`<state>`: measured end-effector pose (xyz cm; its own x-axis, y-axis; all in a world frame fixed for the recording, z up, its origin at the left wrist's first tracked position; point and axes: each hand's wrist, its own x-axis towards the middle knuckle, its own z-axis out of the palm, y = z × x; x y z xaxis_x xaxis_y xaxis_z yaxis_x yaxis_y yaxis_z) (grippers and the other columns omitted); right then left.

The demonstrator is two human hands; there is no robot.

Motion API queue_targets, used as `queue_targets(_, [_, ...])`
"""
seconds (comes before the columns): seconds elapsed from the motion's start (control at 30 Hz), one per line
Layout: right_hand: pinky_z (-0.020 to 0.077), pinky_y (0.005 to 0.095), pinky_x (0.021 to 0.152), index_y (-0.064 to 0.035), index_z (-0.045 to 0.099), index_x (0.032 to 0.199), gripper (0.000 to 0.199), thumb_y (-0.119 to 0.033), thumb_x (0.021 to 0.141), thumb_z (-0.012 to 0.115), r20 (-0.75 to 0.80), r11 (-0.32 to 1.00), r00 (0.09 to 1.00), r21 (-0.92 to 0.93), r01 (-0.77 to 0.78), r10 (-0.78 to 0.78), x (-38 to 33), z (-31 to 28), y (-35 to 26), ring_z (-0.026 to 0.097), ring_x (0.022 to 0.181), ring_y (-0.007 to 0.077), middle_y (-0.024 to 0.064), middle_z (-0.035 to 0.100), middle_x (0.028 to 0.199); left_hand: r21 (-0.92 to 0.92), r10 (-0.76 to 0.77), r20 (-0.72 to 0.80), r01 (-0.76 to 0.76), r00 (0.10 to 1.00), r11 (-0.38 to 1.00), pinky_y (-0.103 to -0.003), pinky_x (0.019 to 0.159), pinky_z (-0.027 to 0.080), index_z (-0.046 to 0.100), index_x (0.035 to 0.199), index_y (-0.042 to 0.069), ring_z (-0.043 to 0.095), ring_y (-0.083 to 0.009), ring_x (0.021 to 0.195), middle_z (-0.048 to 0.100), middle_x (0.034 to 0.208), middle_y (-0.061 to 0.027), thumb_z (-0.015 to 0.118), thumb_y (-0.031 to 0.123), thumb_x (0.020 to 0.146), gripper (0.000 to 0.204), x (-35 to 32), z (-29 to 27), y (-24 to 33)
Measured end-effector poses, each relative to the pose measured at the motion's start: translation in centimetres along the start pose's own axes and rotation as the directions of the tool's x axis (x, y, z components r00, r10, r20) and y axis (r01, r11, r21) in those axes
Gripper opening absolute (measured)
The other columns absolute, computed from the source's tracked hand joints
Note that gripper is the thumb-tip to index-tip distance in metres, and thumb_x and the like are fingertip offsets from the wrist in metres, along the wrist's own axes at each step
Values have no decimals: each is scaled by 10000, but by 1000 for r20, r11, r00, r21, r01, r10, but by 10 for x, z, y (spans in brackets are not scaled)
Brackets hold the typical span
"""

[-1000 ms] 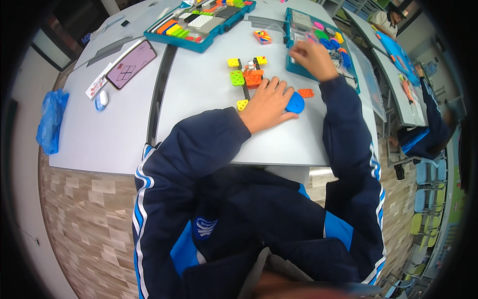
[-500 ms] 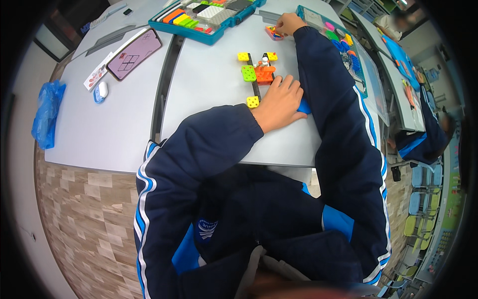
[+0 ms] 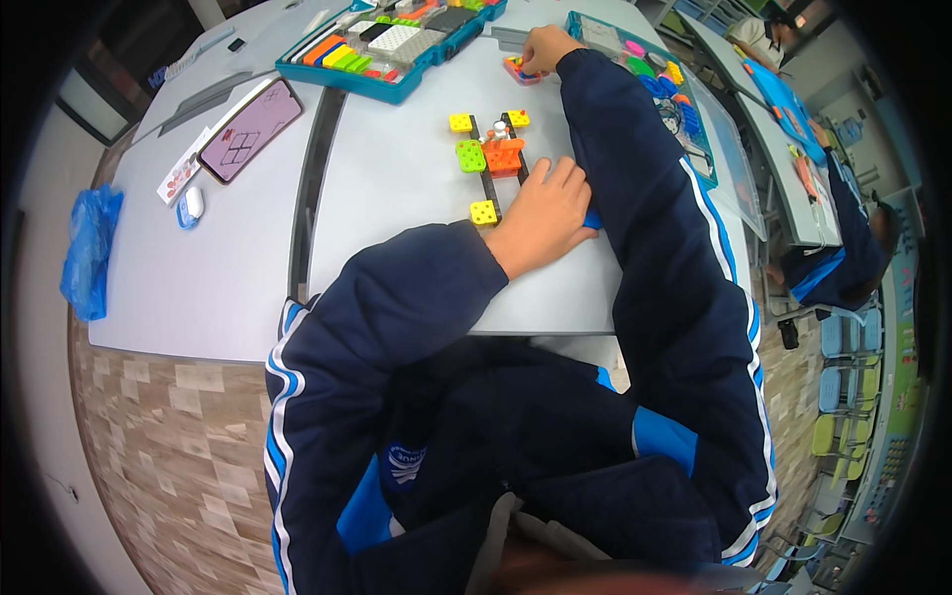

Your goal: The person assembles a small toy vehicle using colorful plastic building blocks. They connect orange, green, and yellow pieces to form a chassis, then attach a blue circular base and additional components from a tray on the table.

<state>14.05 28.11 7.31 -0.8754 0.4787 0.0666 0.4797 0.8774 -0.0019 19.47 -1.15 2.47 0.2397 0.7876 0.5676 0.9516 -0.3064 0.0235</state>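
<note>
On the white table [image 3: 397,188] over wood-patterned floor [image 3: 178,446], the block model [image 3: 501,159] by the left hand [image 3: 543,213] points lengthwise forward, the right hand [image 3: 547,47] at a small box [image 3: 514,70], each grip's opening and hold unclear.

Grey-white counter [image 3: 387,188], wood-patterned floor [image 3: 178,436] below near edge, pale wall [image 3: 48,367] beyond left edge, blue and green chairs [image 3: 839,384] off right edge

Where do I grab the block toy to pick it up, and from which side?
Probably pinch its left black bar, coming from the left. The bar is long and narrow, with a bare stretch between the green block and the near yellow block. The left grip crowds the right side.
</note>
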Motion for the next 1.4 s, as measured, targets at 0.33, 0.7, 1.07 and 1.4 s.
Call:
queue_targets(0.33, [564, 305, 672, -46, 752, 882, 255, -259, 741, 753, -4, 995, 1000, 102, 15, -15, 8, 2, 7, 703, 682, 180, 85, 720, 749, -64, 22, 4, -21, 1000, 998, -394, 896, 366, 620, 1025, -36, 472, -292, 1079, 572, 1027, -135, 722, 426, 802, 524, -2, -2, -1])
queue_targets(0.7, [500, 245, 590, -10, 723, 867, 224, -224, 805, 735, -44, 258, 997, 966, 24, 69, -181, -59, -8, 639, 633, 111, 49, 697, 740, -215, -52, 28, 57, 998, 975, -388, 885, 421, 616, 1156, -5, 532, -292, 1045, 643, 1053, -141, 748, 382, 793, 547, -1, 6, -8])
queue_targets(1.07, [528, 222, 755, 31, 690, 1003, 145, -50, 884, 698, -131, 384, 985, 920, 78, 115, -273, 22, -28, 662, 799, 101, 67, 710, 891, -316, -110, 14, 109, 994, 942, -388, 891, 458, 589, 1135, -17, 535, -301, 1006, 609, 1054, -144, 783, 351, 771, 553, 0, 11, -3])
queue_targets(1.4, [487, 249, 609, -16, 695, 919, 118, -64, 822, 743, -394, 796, 919, 563, 224, 20, -278, 20, -44, 567, 628, 127, 58, 689, 809, -296, -128, 27, 130, 991, 946, -391, 869, 456, 597, 1087, -8, 527, -301, 992, 576, 1008, -130, 773, 379, 772, 529, 0, 12, -3])
